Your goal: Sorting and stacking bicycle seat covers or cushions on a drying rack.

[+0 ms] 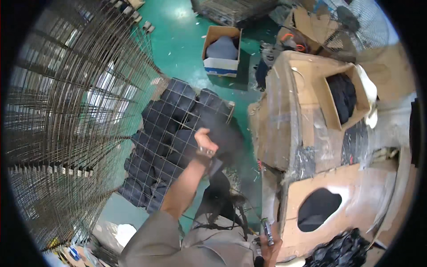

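My left hand (205, 141) is raised over a wire mesh bin (177, 116) filled with dark folded cloth. It is shut on a dark piece of cloth (227, 139), which is blurred with motion above the bin's right edge. A band sits on that wrist. At the bottom edge my right hand (270, 247) grips a small slim tool (267, 231) that points upward, close to the cardboard-covered table (284, 133). More dark cloth (219, 196) hangs in front of my body, between my two arms.
Tall stacks of wire mesh panels (66, 120) fill the left side. An open cardboard box (221, 49) with a grey bundle stands on the green floor. On the table sit a box of dark cloth (342, 95) and a cardboard sheet with a dark hole (318, 209). A fan (356, 22) stands at the top right.
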{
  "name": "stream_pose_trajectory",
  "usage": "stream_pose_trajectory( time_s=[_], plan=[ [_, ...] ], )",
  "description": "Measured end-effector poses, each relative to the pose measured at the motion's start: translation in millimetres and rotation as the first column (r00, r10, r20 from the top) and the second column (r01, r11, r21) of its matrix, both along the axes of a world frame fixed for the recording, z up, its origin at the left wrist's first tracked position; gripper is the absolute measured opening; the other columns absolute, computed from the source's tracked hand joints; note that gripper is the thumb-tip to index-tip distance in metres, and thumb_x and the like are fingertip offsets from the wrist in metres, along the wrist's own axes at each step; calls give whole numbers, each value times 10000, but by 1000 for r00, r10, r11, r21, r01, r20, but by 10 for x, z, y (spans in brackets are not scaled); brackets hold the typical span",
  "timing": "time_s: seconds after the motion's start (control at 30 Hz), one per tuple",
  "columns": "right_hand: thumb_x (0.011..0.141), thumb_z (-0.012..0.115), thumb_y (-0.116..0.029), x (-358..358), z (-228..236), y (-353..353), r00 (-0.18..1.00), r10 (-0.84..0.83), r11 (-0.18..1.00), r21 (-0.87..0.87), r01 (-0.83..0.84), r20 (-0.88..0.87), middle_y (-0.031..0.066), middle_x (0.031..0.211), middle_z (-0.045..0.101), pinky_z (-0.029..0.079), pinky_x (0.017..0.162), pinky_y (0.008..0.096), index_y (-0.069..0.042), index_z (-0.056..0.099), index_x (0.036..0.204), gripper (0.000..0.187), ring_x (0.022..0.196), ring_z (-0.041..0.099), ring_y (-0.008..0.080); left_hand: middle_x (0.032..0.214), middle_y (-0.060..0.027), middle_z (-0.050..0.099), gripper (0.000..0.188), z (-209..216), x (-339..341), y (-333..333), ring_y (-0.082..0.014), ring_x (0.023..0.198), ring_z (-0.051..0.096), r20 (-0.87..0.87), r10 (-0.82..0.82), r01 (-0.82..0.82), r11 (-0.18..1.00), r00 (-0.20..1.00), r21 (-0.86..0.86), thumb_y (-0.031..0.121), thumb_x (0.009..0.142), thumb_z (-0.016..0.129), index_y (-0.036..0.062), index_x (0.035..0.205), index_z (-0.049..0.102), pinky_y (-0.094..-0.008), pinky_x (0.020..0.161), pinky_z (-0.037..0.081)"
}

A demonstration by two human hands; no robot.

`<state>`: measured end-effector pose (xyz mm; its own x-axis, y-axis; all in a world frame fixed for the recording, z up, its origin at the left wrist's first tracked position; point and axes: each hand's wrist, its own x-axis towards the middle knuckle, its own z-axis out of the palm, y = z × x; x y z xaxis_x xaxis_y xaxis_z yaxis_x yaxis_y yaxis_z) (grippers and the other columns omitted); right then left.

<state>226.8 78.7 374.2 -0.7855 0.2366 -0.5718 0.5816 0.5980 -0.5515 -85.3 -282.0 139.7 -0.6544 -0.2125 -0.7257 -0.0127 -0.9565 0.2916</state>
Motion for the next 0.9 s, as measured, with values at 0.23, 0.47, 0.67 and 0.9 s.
stream_pose_trajectory(
  time_s=[0.23, 0.47, 0.67, 0.9],
  plan=[
    [858, 690, -80, -969, 90, -781, 993, -12, 1000, -24, 9, -114, 159, 1006, 676, 516, 715, 377, 11, 631, 1229, 386, 847, 640, 242, 934, -71, 627, 210, -124, -1522, -1058, -296, 851, 606, -103, 38, -40, 999, 994, -15, 180, 659, 634, 85, 839, 582, -433, 841, 515],
    [965, 636, -46, -1120, -383, -694, 987, 148, 974, -181, -134, 68, 126, 1224, 665, 522, 689, 336, -37, 594, 1357, 394, 919, 621, 206, 1116, -121, 674, 376, -962, -1784, -2646, -361, 1055, 622, -185, 182, -215, 961, 966, -176, 202, 731, 595, 8, 1050, 641, -507, 1026, 451],
    [955, 616, -8, -1530, -243, -1040, 995, -58, 910, -405, 86, 80, 70, 1272, 650, 475, 607, 276, -49, 587, 1373, 421, 738, 557, 138, 896, -61, 606, 331, -1851, -1101, -2803, -274, 769, 561, 434, 188, -22, 933, 881, -360, 429, 937, 508, 111, 999, 575, -414, 684, 427],
    [865, 679, -88, -1106, -74, -779, 997, 53, 995, -92, -47, 63, 145, 1039, 693, 507, 672, 340, 4, 643, 1262, 409, 759, 641, 217, 888, -72, 645, 219, -2387, 699, -1214, -266, 818, 610, 756, -533, 915, 94, 379, -392, 342, 871, 579, 141, 917, 652, -427, 722, 465]
  ],
)
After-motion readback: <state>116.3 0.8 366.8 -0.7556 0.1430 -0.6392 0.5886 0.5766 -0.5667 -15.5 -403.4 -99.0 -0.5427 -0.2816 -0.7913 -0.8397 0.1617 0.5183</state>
